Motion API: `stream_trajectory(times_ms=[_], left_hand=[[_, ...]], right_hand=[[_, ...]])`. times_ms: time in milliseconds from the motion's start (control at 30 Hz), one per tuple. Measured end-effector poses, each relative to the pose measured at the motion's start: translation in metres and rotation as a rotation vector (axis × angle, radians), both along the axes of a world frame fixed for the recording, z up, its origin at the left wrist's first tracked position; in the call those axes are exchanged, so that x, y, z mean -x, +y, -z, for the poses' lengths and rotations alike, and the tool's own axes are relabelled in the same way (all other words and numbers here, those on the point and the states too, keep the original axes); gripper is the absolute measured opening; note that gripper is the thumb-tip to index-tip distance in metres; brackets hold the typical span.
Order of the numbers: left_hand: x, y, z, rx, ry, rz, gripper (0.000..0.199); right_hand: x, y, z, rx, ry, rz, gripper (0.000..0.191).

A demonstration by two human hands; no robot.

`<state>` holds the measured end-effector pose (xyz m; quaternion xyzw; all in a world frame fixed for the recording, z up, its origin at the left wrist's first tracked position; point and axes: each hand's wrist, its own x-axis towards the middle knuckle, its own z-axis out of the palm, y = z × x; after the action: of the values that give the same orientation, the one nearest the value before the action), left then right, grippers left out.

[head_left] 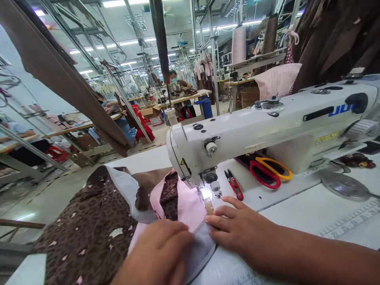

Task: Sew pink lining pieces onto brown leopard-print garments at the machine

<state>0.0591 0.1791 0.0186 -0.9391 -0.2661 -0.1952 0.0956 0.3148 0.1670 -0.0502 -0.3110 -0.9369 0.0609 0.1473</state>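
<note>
A brown leopard-print garment with pink fabric and a pale grey-blue edge lies on the sewing machine bed. My left hand, blurred by motion, is closed on the fabric in front of the needle area, its fingertips hidden underneath. My right hand pinches the fabric edge just right of the left one, beside a small tan strip. Its upper fingers are stretched toward the lit presser foot area. The white sewing machine stands right above this spot.
Red-handled thread snips and scissors with red and yellow handles lie under the machine arm. A clear round dish sits to the right. A long brown cloth hangs at left. Other people work at benches behind.
</note>
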Motion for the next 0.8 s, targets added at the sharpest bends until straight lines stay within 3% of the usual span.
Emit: stream_trajectory(times_ms=[133,300,800], left_hand=[[-0.034,0.008,0.029,0.06,0.025,0.064,0.026],[-0.028,0.032,0.049,0.012,-0.02,0.092,0.026],[-0.025,0.044,0.053,-0.122,0.01,0.176,0.032]], right_hand=[[0.001,0.0,-0.001,-0.04,-0.037,0.02,0.021],[0.0,0.001,0.0,-0.121,-0.034,0.012,0.02],[0.016,0.001,0.013,-0.475,0.036,0.124,0.021]])
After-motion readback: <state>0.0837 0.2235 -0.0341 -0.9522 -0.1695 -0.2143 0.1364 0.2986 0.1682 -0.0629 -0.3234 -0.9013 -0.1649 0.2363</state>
